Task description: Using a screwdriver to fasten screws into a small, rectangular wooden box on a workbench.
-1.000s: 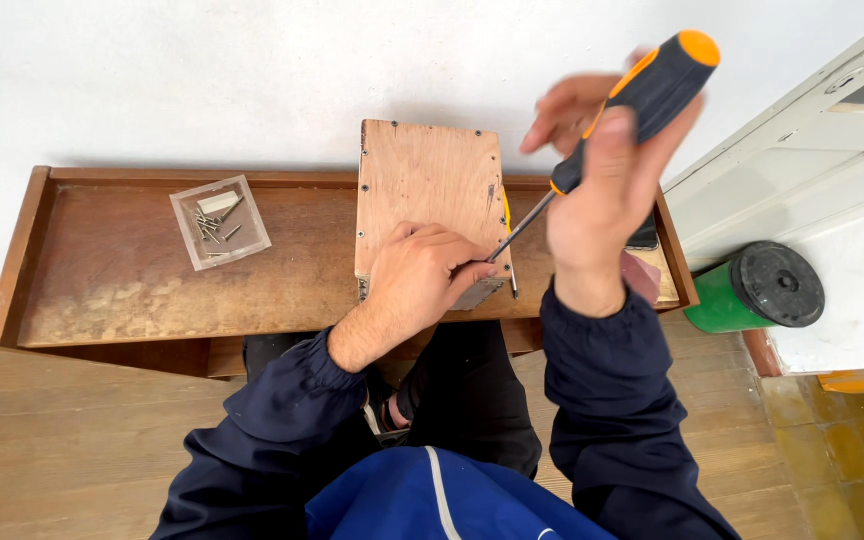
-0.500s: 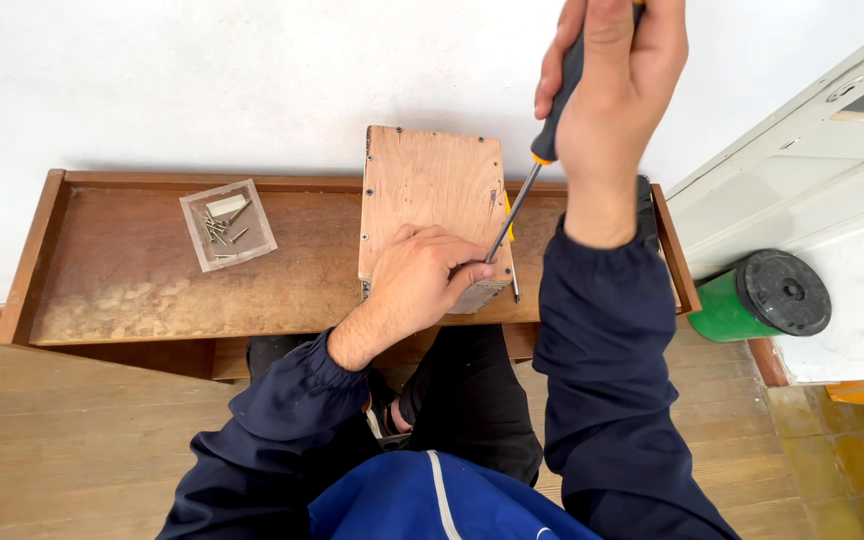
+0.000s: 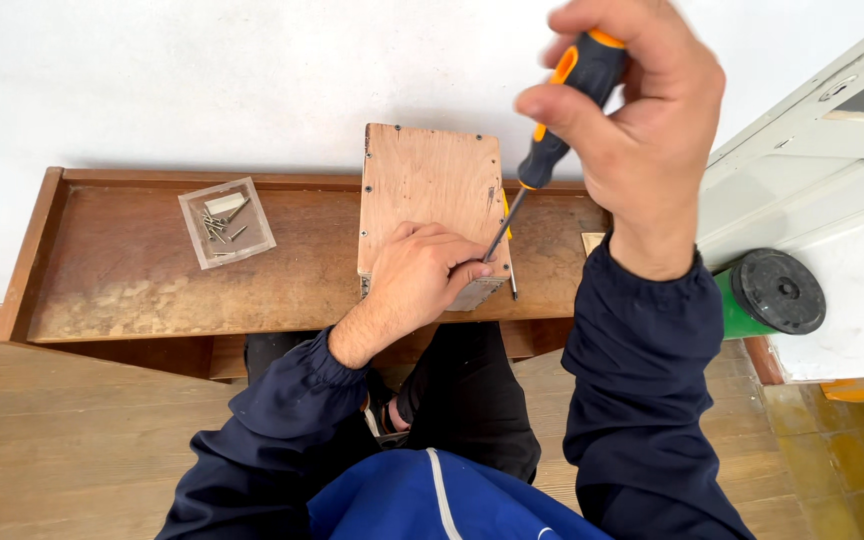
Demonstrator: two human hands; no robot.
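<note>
Looking down from the head camera, nearest are dark navy sleeves and a blue garment, with dark trousers beneath the edge of the bench (image 3: 132,300), a long shallow wooden tray-like surface against a white wall. The left hand (image 3: 422,275) lies curled on the near right corner of a small plywood box (image 3: 432,195) that stands on the bench, its fingers closed down around the spot where the tool tip lands; whether they pinch a screw there cannot be told, since the fingers hide it. The right hand (image 3: 632,120) is raised well above and to the right, wrapped shut around the black and orange handle of a screwdriver (image 3: 542,150). Its long axis runs on a slant, handle high and right, shaft dropping down and left to the tip, which meets the box just beside the left fingertips (image 3: 477,270). So the left hand is the nearer one to the working point, and the right hand stands off along the tool's length. Farther left on the bench sits a clear square tray of small screws (image 3: 225,222), well apart from both hands. At right stands a green cylinder with a black cap (image 3: 767,295), beside a white panel (image 3: 812,200).
</note>
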